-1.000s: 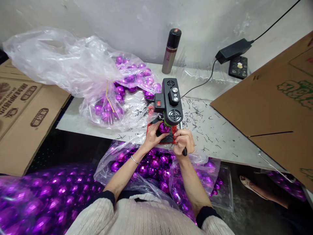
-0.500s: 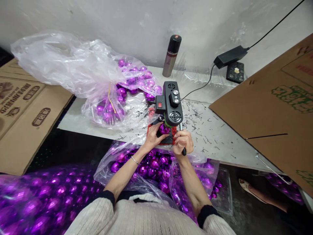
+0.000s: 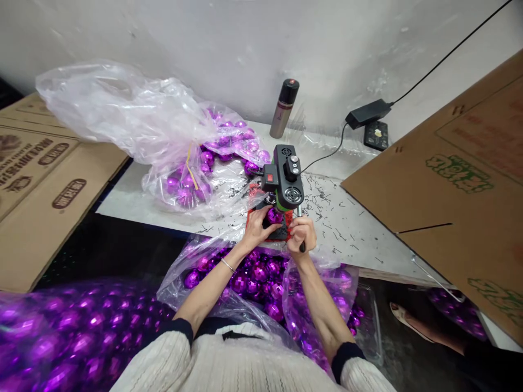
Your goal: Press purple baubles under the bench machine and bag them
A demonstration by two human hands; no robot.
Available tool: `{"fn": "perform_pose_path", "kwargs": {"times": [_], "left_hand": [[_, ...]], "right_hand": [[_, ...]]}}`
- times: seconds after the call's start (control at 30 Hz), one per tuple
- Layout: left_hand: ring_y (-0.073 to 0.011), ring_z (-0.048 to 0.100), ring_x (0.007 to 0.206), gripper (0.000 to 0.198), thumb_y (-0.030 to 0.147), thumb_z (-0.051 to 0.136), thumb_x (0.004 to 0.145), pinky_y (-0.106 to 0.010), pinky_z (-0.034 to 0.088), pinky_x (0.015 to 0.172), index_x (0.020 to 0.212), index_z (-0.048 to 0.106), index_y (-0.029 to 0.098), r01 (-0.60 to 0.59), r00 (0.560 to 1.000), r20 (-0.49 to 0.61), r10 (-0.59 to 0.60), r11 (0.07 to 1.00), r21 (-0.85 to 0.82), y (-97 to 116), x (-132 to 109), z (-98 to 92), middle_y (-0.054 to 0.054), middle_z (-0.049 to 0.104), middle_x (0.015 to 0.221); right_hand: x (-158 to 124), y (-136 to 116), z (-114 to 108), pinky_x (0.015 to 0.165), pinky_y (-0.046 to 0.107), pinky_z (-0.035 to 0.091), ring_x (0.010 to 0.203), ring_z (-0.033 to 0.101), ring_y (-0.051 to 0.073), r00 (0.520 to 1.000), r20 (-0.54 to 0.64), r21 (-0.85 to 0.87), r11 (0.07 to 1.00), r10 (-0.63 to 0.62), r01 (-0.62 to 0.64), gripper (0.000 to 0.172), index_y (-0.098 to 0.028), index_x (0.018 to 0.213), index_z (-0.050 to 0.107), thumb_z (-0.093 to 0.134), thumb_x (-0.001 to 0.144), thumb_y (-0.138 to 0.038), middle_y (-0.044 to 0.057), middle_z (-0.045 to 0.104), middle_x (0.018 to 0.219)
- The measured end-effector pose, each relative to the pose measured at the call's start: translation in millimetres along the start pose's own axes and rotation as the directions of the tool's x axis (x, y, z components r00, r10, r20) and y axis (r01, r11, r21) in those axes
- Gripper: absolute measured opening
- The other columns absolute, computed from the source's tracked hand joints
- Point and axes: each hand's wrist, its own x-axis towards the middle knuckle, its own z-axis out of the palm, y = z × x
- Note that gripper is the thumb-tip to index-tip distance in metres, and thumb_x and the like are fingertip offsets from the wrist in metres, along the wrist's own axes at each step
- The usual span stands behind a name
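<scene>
My left hand (image 3: pixel 256 227) has thumb and fingers curved around a shiny purple bauble (image 3: pixel 274 215) under the head of a small black bench drill (image 3: pixel 288 177). My right hand (image 3: pixel 301 235) is wrapped round the drill's lever (image 3: pixel 302 247), just right of the bauble. A black and red base (image 3: pixel 281 233) shows beneath the machine. The underside of the drill head, where it meets the bauble, is hidden from above. Below both wrists hangs a clear plastic bag holding many purple baubles (image 3: pixel 257 272).
A tied clear bag of baubles (image 3: pixel 183 188) lies left of the drill. Behind stands a spray can (image 3: pixel 285 109); a power adapter (image 3: pixel 368 113) trails a cable. Cardboard boxes (image 3: pixel 441 179) flank the table (image 3: pixel 359 239), which is littered with black shavings. Another person's foot (image 3: pixel 408 322) is at lower right.
The view has shifted slightly. My right hand and the lever's end sit a little further left and nearer the drill; my left hand keeps hold of the bauble.
</scene>
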Motion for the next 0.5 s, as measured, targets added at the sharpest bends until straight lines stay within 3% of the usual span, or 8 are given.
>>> {"fn": "perform_pose_path", "kwargs": {"times": [0.13,0.3,0.4,0.5], "left_hand": [[-0.0339,0.073,0.121,0.065,0.053,0.082,0.089,-0.051,0.057,0.104,0.140,0.063,0.017,-0.006,1.000,0.006,0.006,1.000,-0.008,-0.4,2.6,0.8,-0.019,0.075,0.131],[-0.0327,0.073,0.123,0.065,0.053,0.083,0.088,-0.051,0.057,0.107,0.140,0.063,0.018,0.024,1.000,-0.014,-0.025,0.997,-0.071,5.7,2.7,-3.4,-0.017,0.075,0.132],[-0.0308,0.070,0.130,0.066,0.056,0.077,0.092,-0.048,0.056,0.112,0.144,0.060,0.018,0.074,0.996,-0.033,-0.078,0.991,-0.113,14.1,-13.5,-31.7,-0.017,0.072,0.139],[-0.0291,0.071,0.128,0.066,0.059,0.074,0.094,-0.045,0.057,0.111,0.145,0.061,0.020,0.095,0.990,0.114,-0.084,0.991,-0.095,20.5,-43.3,-79.9,-0.014,0.071,0.140]], "right_hand": [[26.1,-18.2,-3.6,0.056,0.030,0.043,0.060,0.058,0.013,0.987,-0.013,0.014,0.987,0.159,-0.159,0.045,-0.023,0.064,0.048,0.043,0.109,-0.031,-0.001,0.057,0.065],[59.0,-35.9,-7.2,0.060,0.033,0.045,0.061,0.059,0.015,0.955,0.008,0.025,0.955,0.295,-0.295,0.049,-0.023,0.060,0.046,0.047,0.108,-0.033,-0.002,0.051,0.059],[59.1,-35.8,-7.5,0.061,0.034,0.045,0.062,0.059,0.015,0.964,-0.004,0.031,0.963,0.266,-0.266,0.051,-0.023,0.059,0.047,0.048,0.108,-0.037,-0.002,0.050,0.058],[51.5,-33.6,-6.8,0.062,0.035,0.046,0.064,0.060,0.016,0.973,-0.022,0.037,0.973,0.228,-0.227,0.051,-0.023,0.059,0.049,0.050,0.108,-0.039,-0.001,0.051,0.058]]}}
